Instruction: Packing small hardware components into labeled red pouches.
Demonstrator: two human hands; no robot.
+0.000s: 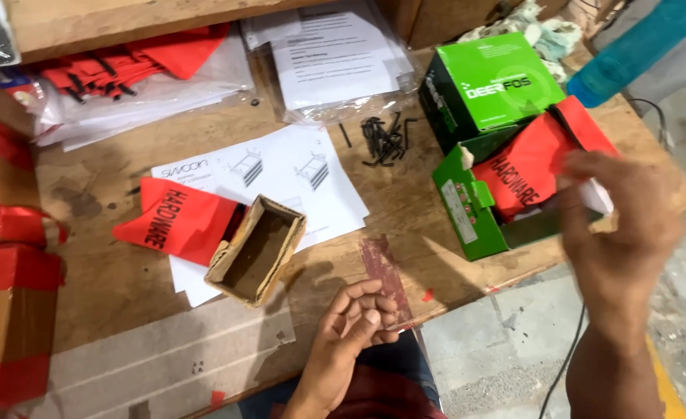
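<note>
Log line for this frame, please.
left hand curled, empty | right hand at red bag in green box | cardboard tray idle

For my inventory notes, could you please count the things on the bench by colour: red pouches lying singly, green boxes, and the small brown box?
Red pouches: 2, one on the paper sheets, one in the open green box
Green boxes: 2, one open, one closed
Small brown box: 1
Total: 5
</note>
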